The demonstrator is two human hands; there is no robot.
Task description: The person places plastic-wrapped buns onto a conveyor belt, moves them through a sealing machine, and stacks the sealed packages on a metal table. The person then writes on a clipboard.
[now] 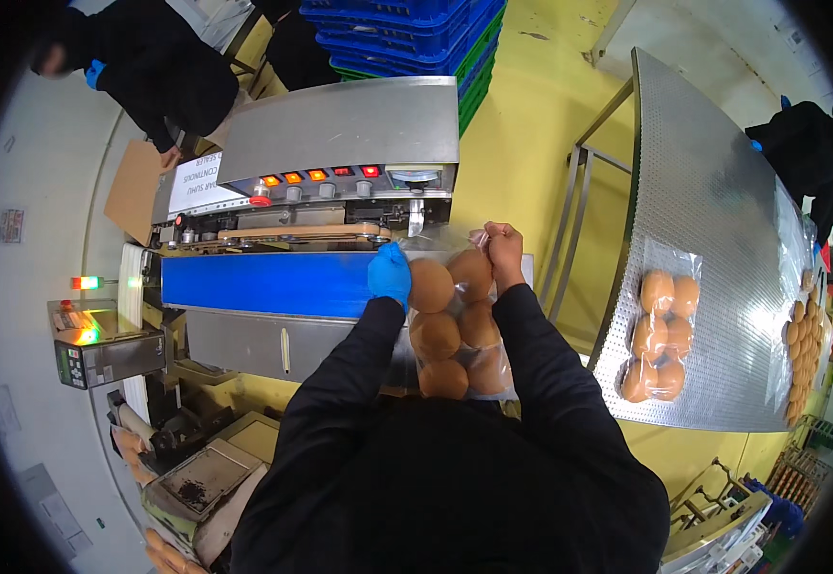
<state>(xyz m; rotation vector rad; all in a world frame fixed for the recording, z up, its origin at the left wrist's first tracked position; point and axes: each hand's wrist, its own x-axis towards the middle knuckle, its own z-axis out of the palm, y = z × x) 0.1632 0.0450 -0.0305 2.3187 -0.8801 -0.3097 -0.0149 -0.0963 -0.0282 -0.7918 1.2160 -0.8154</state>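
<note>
A clear plastic bag of round brown buns [436,336], in two columns, lies before me at the right end of a blue conveyor belt [266,283]. My left hand [390,275], in a blue glove, grips the bag's upper left corner beside the belt's end. My right hand [504,251], bare, pinches the bunched film at the upper right corner. Just beyond the hands stands a steel continuous band sealer [345,129], with lit switches, knobs and a red stop button [260,197]. The bag's open or sealed state at its top edge cannot be told.
On the right, a perforated steel table [718,287] holds another bag of buns [664,333] and many loose buns [804,351]. Blue and green crates [416,36] are stacked behind the sealer. One person [158,64] stands at the upper left, another [804,158] at the far right.
</note>
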